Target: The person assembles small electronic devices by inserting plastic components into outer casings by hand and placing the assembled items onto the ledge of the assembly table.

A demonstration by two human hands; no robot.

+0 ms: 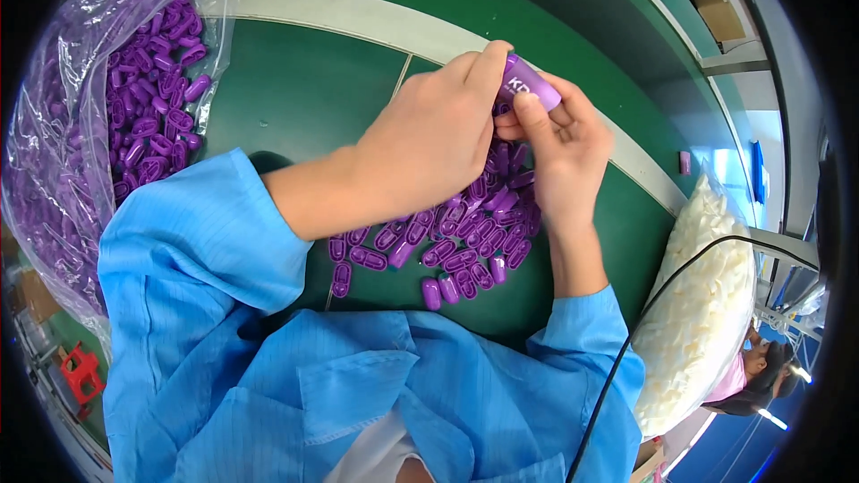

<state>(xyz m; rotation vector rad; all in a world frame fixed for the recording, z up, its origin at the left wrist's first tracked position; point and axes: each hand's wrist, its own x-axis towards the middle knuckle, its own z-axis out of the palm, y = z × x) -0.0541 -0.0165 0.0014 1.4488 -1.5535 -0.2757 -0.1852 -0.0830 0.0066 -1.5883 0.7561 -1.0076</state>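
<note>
Nearest, loose purple pieces [461, 259] lie heaped on the green table [295, 80] — best left undisturbed. Beyond, the right hand [568, 148] pinches a purple casing [540, 90], thumb against fingers, above the table; the left hand [429, 130] curls at its left end, whether pinching I cannot tell — steady, even pressure would probably serve best.

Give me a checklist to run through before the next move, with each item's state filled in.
1. Purple tube held: ok, in the right hand, thumb against its side.
2. Left hand at the tube: ok, at its left end; exact fingertip grip, cannot tell.
3. Loose purple parts on the green table: ok, piled below the hands.
4. Tube's inside: cannot tell, hidden from view.
5. Black cable clear of both hands: ok; touching the right sleeve, cannot tell.
</note>
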